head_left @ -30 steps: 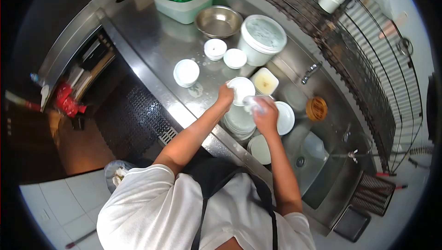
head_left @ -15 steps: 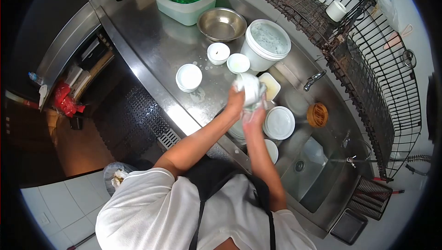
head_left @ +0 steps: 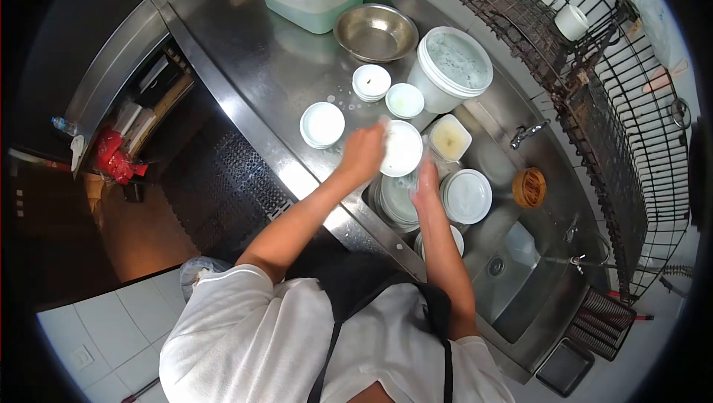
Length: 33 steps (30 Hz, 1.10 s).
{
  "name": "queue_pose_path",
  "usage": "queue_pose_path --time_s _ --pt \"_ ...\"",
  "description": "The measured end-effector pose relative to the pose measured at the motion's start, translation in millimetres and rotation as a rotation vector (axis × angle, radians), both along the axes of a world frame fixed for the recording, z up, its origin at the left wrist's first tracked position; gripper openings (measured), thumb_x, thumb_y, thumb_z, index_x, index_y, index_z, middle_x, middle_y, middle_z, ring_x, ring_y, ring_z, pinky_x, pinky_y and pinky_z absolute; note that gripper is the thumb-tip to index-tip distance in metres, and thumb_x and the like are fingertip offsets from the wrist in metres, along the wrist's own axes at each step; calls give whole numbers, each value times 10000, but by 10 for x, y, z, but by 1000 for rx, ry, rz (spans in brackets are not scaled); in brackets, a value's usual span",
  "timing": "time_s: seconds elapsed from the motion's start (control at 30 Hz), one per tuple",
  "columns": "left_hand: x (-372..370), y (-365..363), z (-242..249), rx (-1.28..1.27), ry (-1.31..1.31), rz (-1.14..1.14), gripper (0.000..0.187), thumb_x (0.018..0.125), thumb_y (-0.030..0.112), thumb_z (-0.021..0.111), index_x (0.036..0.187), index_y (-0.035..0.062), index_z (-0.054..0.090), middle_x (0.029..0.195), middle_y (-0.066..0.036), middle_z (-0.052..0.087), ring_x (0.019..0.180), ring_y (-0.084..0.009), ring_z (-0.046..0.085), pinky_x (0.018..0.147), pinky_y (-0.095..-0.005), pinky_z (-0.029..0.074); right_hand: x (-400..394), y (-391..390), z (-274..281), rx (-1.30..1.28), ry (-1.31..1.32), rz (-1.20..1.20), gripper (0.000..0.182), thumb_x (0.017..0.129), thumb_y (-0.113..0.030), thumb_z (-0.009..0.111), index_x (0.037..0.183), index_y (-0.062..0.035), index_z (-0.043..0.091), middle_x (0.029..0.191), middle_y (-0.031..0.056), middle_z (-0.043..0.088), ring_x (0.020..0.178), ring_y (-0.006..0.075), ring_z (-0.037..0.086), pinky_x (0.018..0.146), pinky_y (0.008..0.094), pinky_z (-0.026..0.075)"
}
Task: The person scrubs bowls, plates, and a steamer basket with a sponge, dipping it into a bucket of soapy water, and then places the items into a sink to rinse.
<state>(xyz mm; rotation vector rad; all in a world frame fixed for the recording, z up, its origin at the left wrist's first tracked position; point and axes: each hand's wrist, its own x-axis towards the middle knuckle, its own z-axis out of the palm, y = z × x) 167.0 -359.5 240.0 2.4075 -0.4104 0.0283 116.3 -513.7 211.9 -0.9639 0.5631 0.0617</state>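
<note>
Basically holding a white bowl (head_left: 402, 149) in the left hand (head_left: 363, 153), with the right hand (head_left: 426, 182) at its other side, too blurry to call that grip. Just above stacked plates (head_left: 396, 201), then past small bowls (head_left: 371, 82) to a bucket (head_left: 440, 85) and tub (head_left: 310, 12).

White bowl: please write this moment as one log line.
white bowl: between hands; left hand: at rim; right hand: opposite side; below: stacked plates

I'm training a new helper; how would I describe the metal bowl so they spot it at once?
On the steel counter, find the tub of green liquid. Between it and the white bucket sits the wide, round bowl. It is bare metal, unlike the small white bowls nearby.
</note>
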Motion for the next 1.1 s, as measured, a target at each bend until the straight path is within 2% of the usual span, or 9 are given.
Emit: queue_pose_path --time_s 0.1,0.13,0.23,0.47,0.57,0.67,0.77,0.87,1.1 --pt "240 564 -155 123 -171 21 175 847 19 521 982 -3 629 748 -239 658 719 -402 668 622 -499 522 -93 57 -8 -58 6 137 484 982 -475 502 1182 -44 595 1030 81 678 840 200 674 698 315 532" --pt "334 752 -139 196 -190 46 158 851 31 526 962 4 634 741 -227 660 706 -390 671 606 -484 526 -92 98 45 -40 14 76 418 990 -437 496 1094 -51 617 911 81 683 710 192 664 587 310 519" --pt "599 1167 -137 325 -256 59 118 849 67 552 912 14 637 728 -200 664 682 -366 677 583 -462 531 -123 -27 -278 38 55 52 394 995 -415 490 1083 -54 622 909 82 685 730 194 666 601 314 523" --pt "1060 1516 -348 505 -309 -163 158 861 178 621 818 27 640 712 -165 667 668 -348 679 560 -435 528 -467 -260 -1182 -160 173 15 414 967 -458 522 1113 -79 599 991 99 690 776 237 690 640 351 556" --pt "1169 1540 -296 498 -263 -233 314 856 329 667 786 25 638 710 -167 665 670 -343 678 567 -417 528 -643 -265 -938 -112 210 4 415 963 -457 531 1132 -82 590 1008 102 683 785 244 693 640 353 558" --pt "1339 1417 -237 549 -151 -157 435 828 454 681 782 23 645 725 -179 666 689 -351 675 597 -425 530 -801 -327 -966 -140 225 -63 400 971 -440 521 1134 -82 589 998 104 682 791 247 696 632 350 560" --pt "1556 1160 -105 526 -94 -142 450 838 474 677 826 24 662 758 -194 673 729 -362 677 621 -443 529 -928 -326 -966 -136 255 -143 394 974 -433 517 1136 -81 585 992 103 681 787 252 696 618 348 561" --pt "1981 827 -494 337 -96 -136 396 837 423 699 867 28 676 824 -197 691 784 -366 686 662 -463 539 -981 -278 -982 -130 255 -169 392 976 -427 513 1139 -77 582 996 104 680 788 252 696 616 349 563" --pt "2550 226 -1116 484 -75 -86 139 797 93 654 909 13 669 910 -218 700 890 -373 693 786 -433 568 -1072 -77 -972 -343 277 -132 443 958 -454 542 1178 -71 572 1002 85 659 784 199 673 624 323 554"
